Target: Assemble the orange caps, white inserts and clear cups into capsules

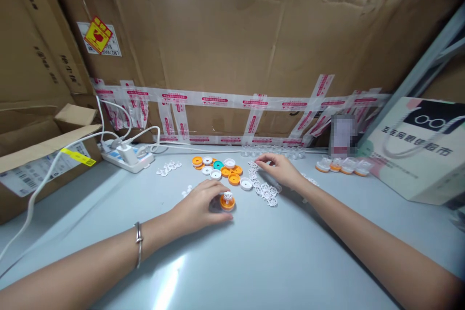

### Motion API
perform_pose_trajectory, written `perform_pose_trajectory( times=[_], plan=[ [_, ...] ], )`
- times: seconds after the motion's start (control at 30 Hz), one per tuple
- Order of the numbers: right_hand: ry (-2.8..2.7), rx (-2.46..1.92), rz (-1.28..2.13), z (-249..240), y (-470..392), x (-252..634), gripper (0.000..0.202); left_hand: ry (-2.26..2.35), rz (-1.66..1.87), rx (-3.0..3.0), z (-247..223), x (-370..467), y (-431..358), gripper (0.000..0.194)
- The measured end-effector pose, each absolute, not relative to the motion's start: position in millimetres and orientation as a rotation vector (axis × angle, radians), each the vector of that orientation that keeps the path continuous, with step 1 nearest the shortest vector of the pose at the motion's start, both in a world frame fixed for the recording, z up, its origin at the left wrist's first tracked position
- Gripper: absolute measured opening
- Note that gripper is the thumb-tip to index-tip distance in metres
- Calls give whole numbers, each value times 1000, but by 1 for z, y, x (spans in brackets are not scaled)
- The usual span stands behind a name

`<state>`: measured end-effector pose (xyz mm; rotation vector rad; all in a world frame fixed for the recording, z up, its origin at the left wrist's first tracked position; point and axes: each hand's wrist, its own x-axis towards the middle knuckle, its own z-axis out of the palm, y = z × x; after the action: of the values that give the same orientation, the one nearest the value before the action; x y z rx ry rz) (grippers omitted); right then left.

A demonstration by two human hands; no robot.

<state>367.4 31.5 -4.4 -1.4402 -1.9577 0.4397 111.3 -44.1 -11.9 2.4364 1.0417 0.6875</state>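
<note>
My left hand (203,204) curves around an orange round piece (227,202) on the table, its thumb and fingers on either side. A small white part (228,195) stands on top of that piece. My right hand (278,168) reaches over a group of white openwork pieces (267,191), thumb and forefinger close together at a white piece (253,166) at the group's far end. Behind the orange piece lie several round caps in orange (234,179), white (246,184) and teal (218,165).
Small white parts (169,168) lie left of the caps. Clear pieces (272,151) line the back, and assembled pieces (342,165) stand at right near a printed bag (414,155). A power strip (127,157) with cables sits at left; a large cardboard box (218,34) rises behind.
</note>
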Motion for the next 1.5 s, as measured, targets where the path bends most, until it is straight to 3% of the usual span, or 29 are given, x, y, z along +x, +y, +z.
perform_pose_trajectory(
  times=[0.17,0.53,0.97,1.17,1.33,1.5],
  plan=[
    [-1918,-1508,248,3,53,378,18,1061,667,2442,-15,114,-47,18],
    [-2099,-1448,30,12,80,374,25,1044,712,2410,-16,113,-45,23],
    [-2084,-1413,84,-5,86,356,28,1022,820,2322,-16,112,-47,22],
    [-1869,-1317,249,24,61,345,26,944,1030,1835,-19,113,-43,29],
    [-1774,-1049,892,52,12,326,31,926,1022,1517,-18,117,-42,36],
    [-1802,-979,1095,61,-18,316,25,805,958,1516,-8,117,-48,30]
  ],
)
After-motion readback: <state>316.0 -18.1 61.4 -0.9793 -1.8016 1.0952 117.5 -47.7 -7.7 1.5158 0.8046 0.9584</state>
